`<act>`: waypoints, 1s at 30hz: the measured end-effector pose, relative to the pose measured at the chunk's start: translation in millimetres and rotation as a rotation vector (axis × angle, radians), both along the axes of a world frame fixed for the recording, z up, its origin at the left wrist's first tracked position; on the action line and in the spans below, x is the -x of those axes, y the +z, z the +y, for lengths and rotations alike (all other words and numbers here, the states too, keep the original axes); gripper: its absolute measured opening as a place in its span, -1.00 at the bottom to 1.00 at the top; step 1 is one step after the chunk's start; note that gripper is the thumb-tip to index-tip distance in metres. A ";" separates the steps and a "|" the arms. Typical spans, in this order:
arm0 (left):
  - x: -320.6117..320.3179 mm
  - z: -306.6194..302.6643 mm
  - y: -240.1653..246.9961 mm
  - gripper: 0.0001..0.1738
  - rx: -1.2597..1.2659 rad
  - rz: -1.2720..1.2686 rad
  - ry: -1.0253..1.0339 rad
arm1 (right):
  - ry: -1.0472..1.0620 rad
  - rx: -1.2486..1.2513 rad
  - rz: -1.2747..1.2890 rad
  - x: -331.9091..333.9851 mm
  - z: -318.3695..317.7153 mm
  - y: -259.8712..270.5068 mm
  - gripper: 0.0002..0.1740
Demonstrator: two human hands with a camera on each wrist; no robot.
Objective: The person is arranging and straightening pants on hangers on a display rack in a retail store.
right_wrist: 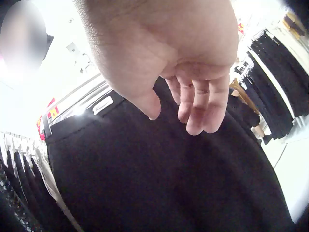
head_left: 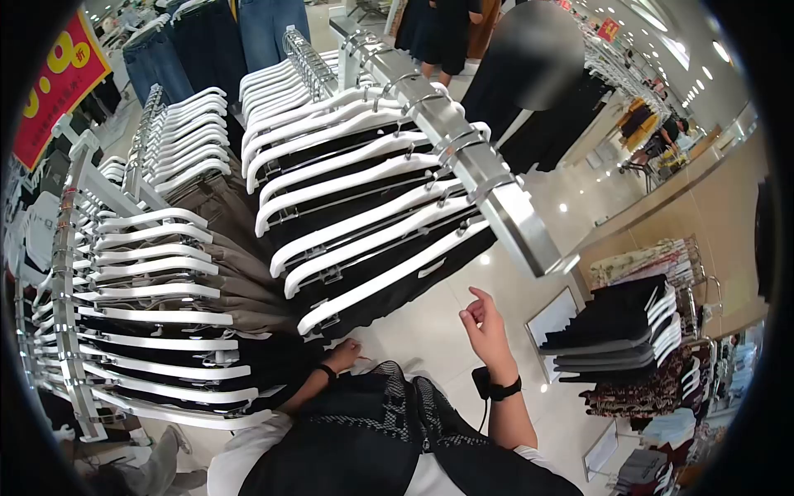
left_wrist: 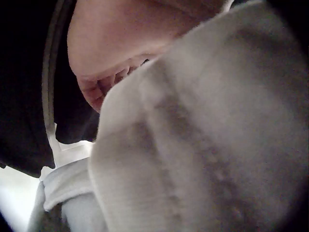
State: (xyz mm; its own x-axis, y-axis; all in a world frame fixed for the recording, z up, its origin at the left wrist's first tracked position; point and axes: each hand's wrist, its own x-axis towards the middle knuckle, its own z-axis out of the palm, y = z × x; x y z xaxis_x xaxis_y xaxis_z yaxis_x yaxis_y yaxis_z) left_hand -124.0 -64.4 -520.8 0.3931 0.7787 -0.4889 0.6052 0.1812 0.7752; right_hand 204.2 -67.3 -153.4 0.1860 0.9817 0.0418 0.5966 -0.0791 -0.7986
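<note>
My right hand point(head_left: 486, 331) is raised in front of the hanging rack, its fingers loosely bent and holding nothing. In the right wrist view that hand point(right_wrist: 169, 53) hangs before a black garment point(right_wrist: 145, 169) with a waistband and a small white tag point(right_wrist: 103, 104). In the head view this front garment hangs from a white hanger point(head_left: 397, 277). Low on the left, my left hand point(head_left: 342, 355) is beside the dark clothes of the lower rack, fingers loosely bent. A pale sleeve point(left_wrist: 193, 135) hides much of the left hand point(left_wrist: 130, 38) in its wrist view.
A metal rail point(head_left: 463, 153) with a squared end juts out over the front hangers. To the left, another rail point(head_left: 62, 289) carries brown trousers point(head_left: 236, 256) and black garments. Folded dark clothes point(head_left: 612, 331) hang at right. A person in dark clothes point(head_left: 529, 107) stands beyond the rack.
</note>
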 end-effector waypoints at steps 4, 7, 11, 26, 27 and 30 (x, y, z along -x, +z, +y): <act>-7.5 6.2 -71.1 -0.59 -0.061 -0.004 0.206 | 0.002 -0.056 0.023 -44.8 46.5 -27.0 -0.35; -20.3 26.4 -38.3 -0.55 -0.248 0.238 -0.115 | 0.115 -0.083 0.058 -62.8 81.9 -15.6 -0.11; -71.5 35.2 -35.0 -0.64 -0.224 0.030 0.340 | 0.283 -0.143 0.152 -88.7 109.6 -3.2 0.01; -208.8 -90.0 -65.4 -0.62 -0.036 0.394 0.274 | 0.779 0.064 0.215 -183.1 201.5 -16.6 -0.17; -211.5 -96.1 -65.5 -0.62 0.023 0.433 0.265 | 0.828 0.010 0.204 -177.1 210.9 -17.5 -0.16; -220.9 -98.7 -28.1 -0.62 0.145 0.361 0.567 | 0.972 0.057 0.099 -159.3 229.5 -14.0 -0.12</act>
